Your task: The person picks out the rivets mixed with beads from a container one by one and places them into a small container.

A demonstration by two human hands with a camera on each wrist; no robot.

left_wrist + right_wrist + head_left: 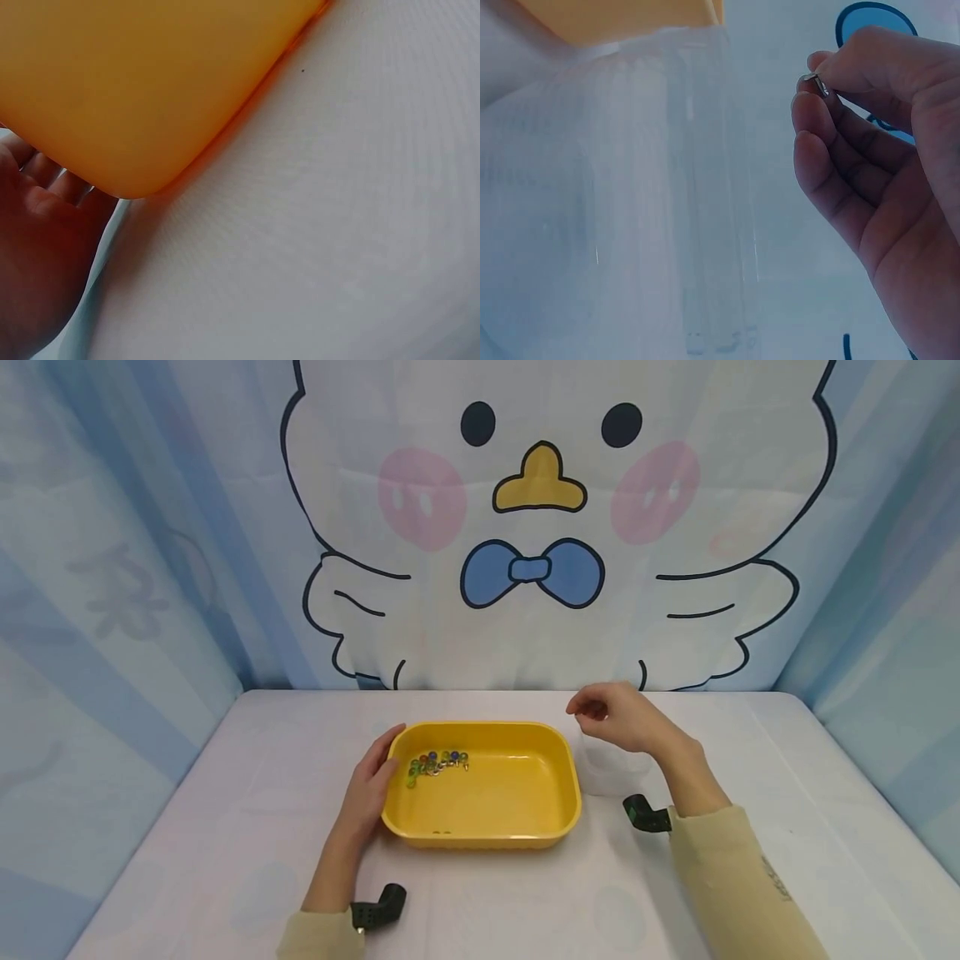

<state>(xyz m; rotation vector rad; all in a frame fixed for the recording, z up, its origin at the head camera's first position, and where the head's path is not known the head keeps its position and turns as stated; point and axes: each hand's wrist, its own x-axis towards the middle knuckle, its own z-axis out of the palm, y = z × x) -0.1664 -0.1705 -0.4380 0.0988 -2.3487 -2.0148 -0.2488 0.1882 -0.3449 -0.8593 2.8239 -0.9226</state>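
A yellow tray [487,822] stands on the table, with several coloured glass marbles [432,758] and a few small shiny metal pieces at its left inside. My left hand [370,785] holds the tray's left side, thumb at the rim and fingers along the outer wall; the left wrist view shows the palm beside that wall. Raised to the right of the tray, my right hand [618,717] pinches a small shiny metal piece [817,84] between thumb and fingers. Its exact kind is too small to tell. Below this hand stands a clear plastic container [630,187].
The clear container sits close against the tray's right side. A white cloth [247,827] covers the table. Behind it hangs a curtain [540,643] with a cartoon print, and more curtains close off both sides.
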